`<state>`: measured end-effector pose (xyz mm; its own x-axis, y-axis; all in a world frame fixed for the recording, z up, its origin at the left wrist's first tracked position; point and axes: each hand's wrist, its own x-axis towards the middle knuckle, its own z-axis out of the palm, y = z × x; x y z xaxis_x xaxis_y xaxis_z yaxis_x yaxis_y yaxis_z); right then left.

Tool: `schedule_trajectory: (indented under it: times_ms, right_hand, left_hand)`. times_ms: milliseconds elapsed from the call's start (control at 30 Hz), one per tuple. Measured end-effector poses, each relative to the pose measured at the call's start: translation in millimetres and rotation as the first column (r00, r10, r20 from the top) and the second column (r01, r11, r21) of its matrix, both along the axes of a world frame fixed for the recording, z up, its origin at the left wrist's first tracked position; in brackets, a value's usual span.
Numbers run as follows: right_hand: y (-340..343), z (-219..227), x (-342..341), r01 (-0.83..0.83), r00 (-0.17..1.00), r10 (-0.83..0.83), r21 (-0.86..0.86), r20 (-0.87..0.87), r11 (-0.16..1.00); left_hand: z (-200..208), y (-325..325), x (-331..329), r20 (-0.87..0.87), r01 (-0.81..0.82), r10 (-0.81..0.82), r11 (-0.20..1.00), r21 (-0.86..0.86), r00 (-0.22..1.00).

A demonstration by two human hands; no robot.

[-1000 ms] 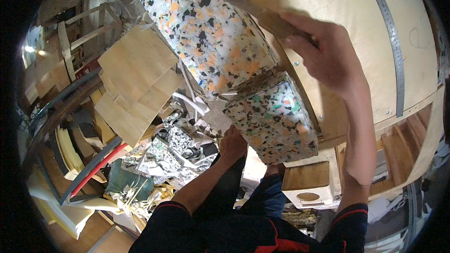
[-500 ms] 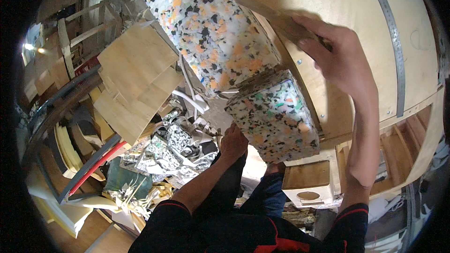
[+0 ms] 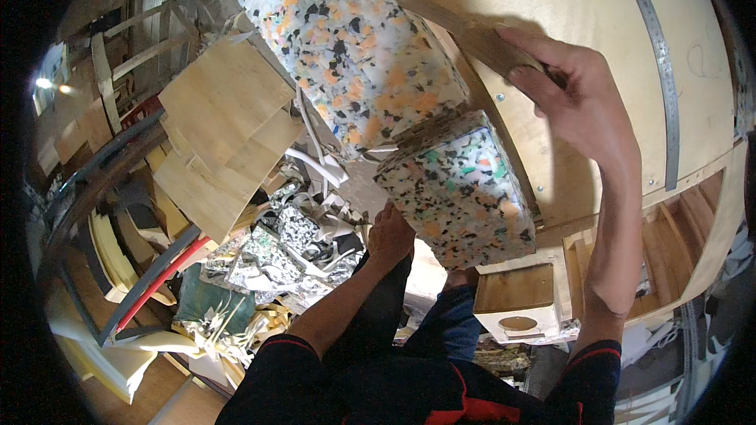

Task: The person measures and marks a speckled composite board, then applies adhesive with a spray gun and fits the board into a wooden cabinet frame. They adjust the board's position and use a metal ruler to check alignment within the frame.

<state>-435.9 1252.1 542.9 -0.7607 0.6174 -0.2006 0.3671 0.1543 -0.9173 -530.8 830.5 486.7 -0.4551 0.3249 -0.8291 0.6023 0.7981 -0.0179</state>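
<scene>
Cluttered workshop; plywood panel (image 3: 567,55) as landmark. Right hand (image 3: 579,102) closed on a wooden strip (image 3: 441,16) over it; left hand (image 3: 390,232) props the lower speckled foam block (image 3: 457,193) below. Fitting underway; next needs steady alignment.

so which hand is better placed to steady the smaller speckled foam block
Left. The left hand sits at the lower edge of the smaller foam block, apparently touching it. The right hand is higher up, holding a wooden strip across the larger foam slab.
</scene>
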Motion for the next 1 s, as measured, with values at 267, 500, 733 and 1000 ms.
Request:
schedule_trajectory:
  times_ms: [267,500,733,1000]
  right_hand:
    - [5,-21,-32,0.018,1.0,-0.017,0.043,-0.008,0.999]
    - [2,11,13,-0.007,0.976,0.074,-0.31,0.205,0.951]
    - [1,-13,-22,0.003,1.0,-0.001,0.066,-0.018,0.998]
    - [-18,4,30,-0.025,1.0,0.026,-0.041,0.009,0.999]
  left_hand:
    - [6,6,-3,0.01,0.022,-0.022,0.999,0.03,1.0]
    - [-6,-11,1,-0.006,0.047,-0.047,0.997,0.063,0.999]
    - [-7,-10,-2,0.0,0.116,-0.116,0.993,-0.005,0.993]
    - [4,9,0,0.019,-0.053,0.056,0.993,-0.106,0.998]
